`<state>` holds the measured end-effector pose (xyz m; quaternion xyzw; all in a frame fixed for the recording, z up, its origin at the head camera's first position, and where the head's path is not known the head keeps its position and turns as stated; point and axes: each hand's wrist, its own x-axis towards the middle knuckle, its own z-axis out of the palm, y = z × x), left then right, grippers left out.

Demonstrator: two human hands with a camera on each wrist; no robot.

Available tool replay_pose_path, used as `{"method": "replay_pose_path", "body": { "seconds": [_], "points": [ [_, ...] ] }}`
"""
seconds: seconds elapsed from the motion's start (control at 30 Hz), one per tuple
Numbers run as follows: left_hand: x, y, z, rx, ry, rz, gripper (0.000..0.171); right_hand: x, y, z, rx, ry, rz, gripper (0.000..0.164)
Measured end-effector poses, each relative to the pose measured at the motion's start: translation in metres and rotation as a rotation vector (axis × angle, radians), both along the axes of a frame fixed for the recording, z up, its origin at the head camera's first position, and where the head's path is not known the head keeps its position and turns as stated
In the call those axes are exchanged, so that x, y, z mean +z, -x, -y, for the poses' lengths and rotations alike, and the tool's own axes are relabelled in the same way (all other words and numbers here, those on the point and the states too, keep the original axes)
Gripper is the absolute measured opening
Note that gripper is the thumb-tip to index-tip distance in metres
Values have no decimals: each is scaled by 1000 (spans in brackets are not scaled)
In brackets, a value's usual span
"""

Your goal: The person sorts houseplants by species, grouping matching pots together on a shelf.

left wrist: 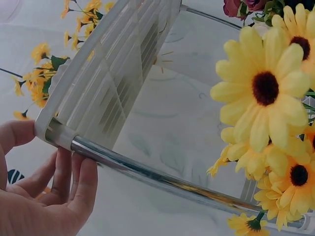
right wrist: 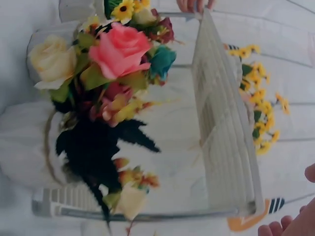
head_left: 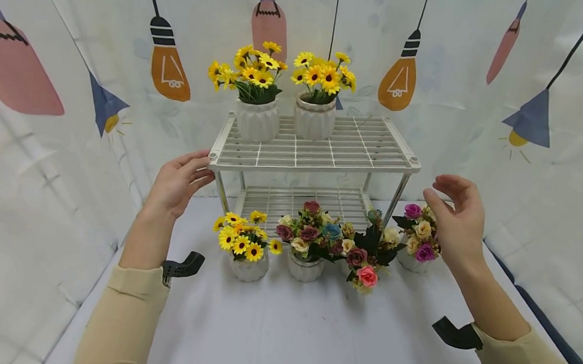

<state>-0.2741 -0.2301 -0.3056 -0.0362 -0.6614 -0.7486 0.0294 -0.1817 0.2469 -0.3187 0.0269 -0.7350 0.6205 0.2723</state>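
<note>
A white two-tier wire shelf [head_left: 283, 158] with metal posts stands in the middle. My left hand [head_left: 173, 183] is at its front left top corner; in the left wrist view the thumb and fingertips [left wrist: 87, 172] hold that corner and the head of the post [left wrist: 147, 169]. My right hand [head_left: 457, 217] is in the air to the right of the shelf, fingers loosely bent around nothing. Below it, partly overlapped in the head view, is a pot of purple and cream roses [head_left: 421, 231]. In the right wrist view only part of the right hand [right wrist: 290, 223] shows.
Two pots of yellow sunflowers [head_left: 257, 118] [head_left: 315, 119] stand on the top tier, toward the left. Along the shelf's front on the white tablecloth [head_left: 262, 336] are a sunflower pot [head_left: 249, 268], a mixed rose pot [head_left: 306, 267] and a pink-rose bunch [head_left: 366, 264]. A patterned curtain hangs behind.
</note>
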Motion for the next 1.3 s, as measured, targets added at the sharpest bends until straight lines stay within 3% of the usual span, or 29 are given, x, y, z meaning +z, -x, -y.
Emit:
{"method": "replay_pose_path", "body": {
  "seconds": [0.33,0.57,0.7,1.0,1.3],
  "points": [
    [0,1,-1,-4,-5,3,58,-20,-11,-33,-57,298,-55,31],
    [1,2,-2,-1,-3,-4,57,-39,-14,-54,-244,453,-94,24],
    [2,2,-2,5,5,4,56,-53,-17,-70,-307,532,-30,25],
    [2,2,-2,11,-4,7,56,-91,-16,-87,-387,565,134,23],
    [2,0,-2,16,-4,2,56,-131,-16,-81,-367,470,322,26]
  ]
}}
